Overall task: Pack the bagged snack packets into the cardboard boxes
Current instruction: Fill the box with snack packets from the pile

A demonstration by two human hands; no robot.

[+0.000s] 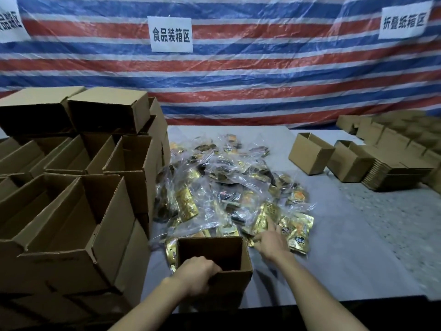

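Right, starting at the left: a stack of open cartons point(78, 206) walls off that whole side, its flank rising just beside the working spot, so there's no swinging room that way. Next in, the left hand point(196, 271) has its fingers curled over the near rim of the open cardboard box point(210, 249), gripping it mouth-up at the near edge of the table point(358, 247). The box looks empty, though its floor sits in shadow.

Just beyond its far wall sprawls the pile of bagged snack packets point(222, 187), running away toward the striped tarp point(238, 80).

Now the relation that matters. The right hand point(270, 242) is just past the box's far right corner, fingers stretched onto the pile's near fringe. The gold packet bag point(296, 230) lies touching it on the right, long axis slanting from far left to near right. Whether the fingers have actually pinched anything, I can't tell through the blur.

My read: the right hand is far the nearer, and the carry is a short draw back and left over that corner into the mouth. Loose clear plastic may drag neighbouring bags along.

Further right there's bare table to move in. Two small open boxes point(310, 154) and the flat folded cartons point(393, 173) sit well apart.
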